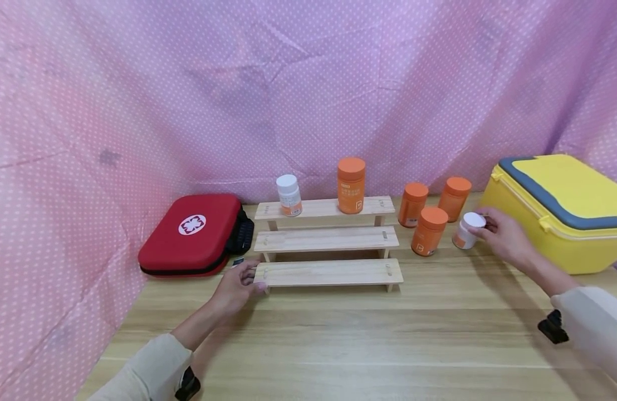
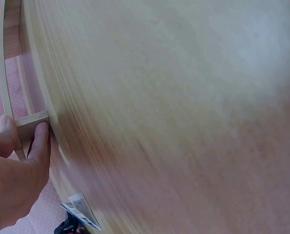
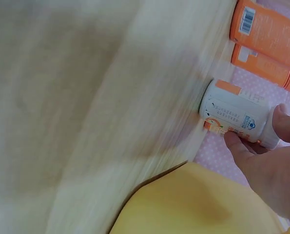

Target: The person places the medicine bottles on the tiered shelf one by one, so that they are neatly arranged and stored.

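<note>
Pale sleeves [image 1: 596, 328] sit nearest my camera; then the table [image 1: 338, 345], the yellow box [image 1: 534, 236] and the stepped rack [image 1: 328, 273], its front left end gripped by the left hand [image 1: 234, 288]; the right hand [image 1: 504, 236] pinches a white bottle [image 1: 465, 235] near the box.

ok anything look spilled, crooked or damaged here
Mainly a grey smudge on the curtain, up and left of the red case: a dark patch among pale dots, maybe a stain. Both bottles on the rack stand upright; no spill shows.
</note>
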Action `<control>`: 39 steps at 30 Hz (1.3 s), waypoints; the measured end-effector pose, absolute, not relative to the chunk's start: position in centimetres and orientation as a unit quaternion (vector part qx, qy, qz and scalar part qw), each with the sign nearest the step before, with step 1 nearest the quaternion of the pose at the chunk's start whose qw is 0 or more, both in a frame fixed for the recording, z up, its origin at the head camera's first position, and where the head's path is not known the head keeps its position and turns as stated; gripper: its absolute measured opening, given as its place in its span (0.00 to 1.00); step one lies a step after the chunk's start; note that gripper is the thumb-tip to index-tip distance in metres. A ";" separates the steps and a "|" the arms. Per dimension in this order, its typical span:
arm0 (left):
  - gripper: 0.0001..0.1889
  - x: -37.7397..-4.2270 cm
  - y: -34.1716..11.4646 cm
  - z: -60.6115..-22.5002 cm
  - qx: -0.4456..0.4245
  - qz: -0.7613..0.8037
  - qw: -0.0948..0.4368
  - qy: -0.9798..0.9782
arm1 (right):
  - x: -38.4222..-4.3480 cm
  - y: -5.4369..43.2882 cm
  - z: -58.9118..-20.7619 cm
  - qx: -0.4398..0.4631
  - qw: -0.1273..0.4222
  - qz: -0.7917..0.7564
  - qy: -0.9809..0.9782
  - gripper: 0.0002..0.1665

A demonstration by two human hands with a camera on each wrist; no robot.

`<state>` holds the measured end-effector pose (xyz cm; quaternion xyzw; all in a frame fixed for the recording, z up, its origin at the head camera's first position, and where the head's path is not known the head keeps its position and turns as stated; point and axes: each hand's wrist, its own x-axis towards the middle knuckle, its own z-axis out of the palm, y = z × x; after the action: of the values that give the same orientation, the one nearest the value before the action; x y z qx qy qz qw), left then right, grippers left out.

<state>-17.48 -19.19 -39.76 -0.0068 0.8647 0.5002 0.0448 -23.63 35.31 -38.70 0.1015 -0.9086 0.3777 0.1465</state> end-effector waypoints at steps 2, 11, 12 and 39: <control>0.29 -17.5 -19.1 -39.8 -0.008 0.499 0.044 0.865 | -23.1 35.3 -38.6 0.118 0.163 0.378 -0.904 0.21; 0.28 -17.5 -19.3 -39.9 -0.001 0.499 0.039 0.866 | -19.3 34.2 -36.3 0.168 0.178 0.383 -0.891 0.22; 0.28 -17.5 -19.3 -39.9 -0.002 0.498 0.039 0.866 | -18.9 33.9 -35.8 0.169 0.174 0.380 -0.892 0.22; 0.27 -17.3 -19.2 -39.8 0.012 0.509 0.034 0.860 | -22.5 9.0 -28.4 0.311 0.019 0.488 -0.816 0.17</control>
<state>-17.26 -19.19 -39.83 0.0120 0.8602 0.5087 0.0337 -22.46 8.95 -28.44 0.3108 -0.8156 0.4877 0.0187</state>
